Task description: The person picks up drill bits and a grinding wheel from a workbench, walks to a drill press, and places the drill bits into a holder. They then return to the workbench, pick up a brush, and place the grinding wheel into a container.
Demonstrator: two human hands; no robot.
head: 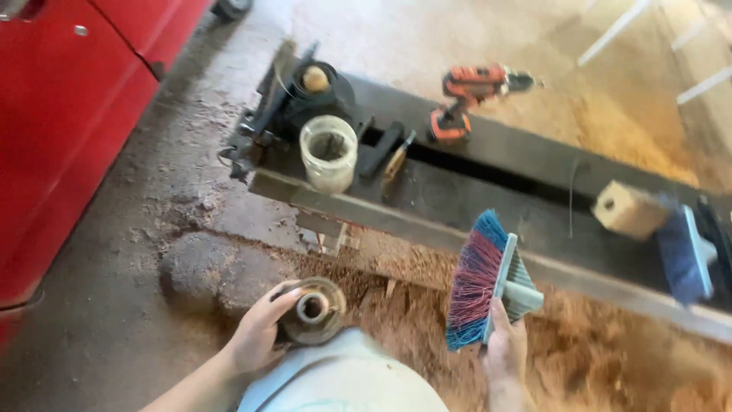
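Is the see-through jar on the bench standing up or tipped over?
Standing up. The jar rests on its base on the dark bench, open mouth facing up.

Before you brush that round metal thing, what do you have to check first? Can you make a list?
1. Left hand grips the round metal part: ok, fingers wrap its rim.
2. Right hand holds the brush: ok, bristles point away from the part.
3. Part steady on the knee: cannot tell, its underside is hidden.
4. Room to sweep between brush and part: ok, nothing lies between them.
5. Jar and drill out of the way: ok, both sit up on the beam.
6. Part's hole free of dust: cannot tell, too blurred.
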